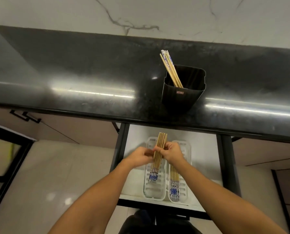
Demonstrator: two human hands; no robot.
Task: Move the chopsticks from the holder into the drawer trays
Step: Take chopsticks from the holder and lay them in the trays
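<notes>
Both hands meet over the open drawer. The left hand and the right hand each have their fingers curled round the same bundle of chopsticks. The left grips it from the left side and the right from the right, with the knuckles close together. The bundle is a handful of wooden sticks held side by side. Their plain tips point away toward the worktop edge and their blue-and-white patterned ends point back toward the person. It lies lengthwise above the left tray, a white slotted plastic tray. From this angle it is hard to tell whether the patterned ends touch the tray or hang just over it.

Just beside it on the right sits the right tray, of the same kind. In it lies a second set of chopsticks, flat and lined up the same way, with patterned ends nearest the person. Both trays rest on the pale floor of the drawer, which is pulled out under the front edge of the worktop.

On the dark, glossy worktop stands the black holder, a squarish ribbed cup close to the front edge, above and a little right of the trays. A small cluster of chopsticks leans in it toward its left rear corner, patterned ends up. Behind the worktop rises a white marbled wall. To the left, below the worktop, a black cabinet handle shows on a pale door.
</notes>
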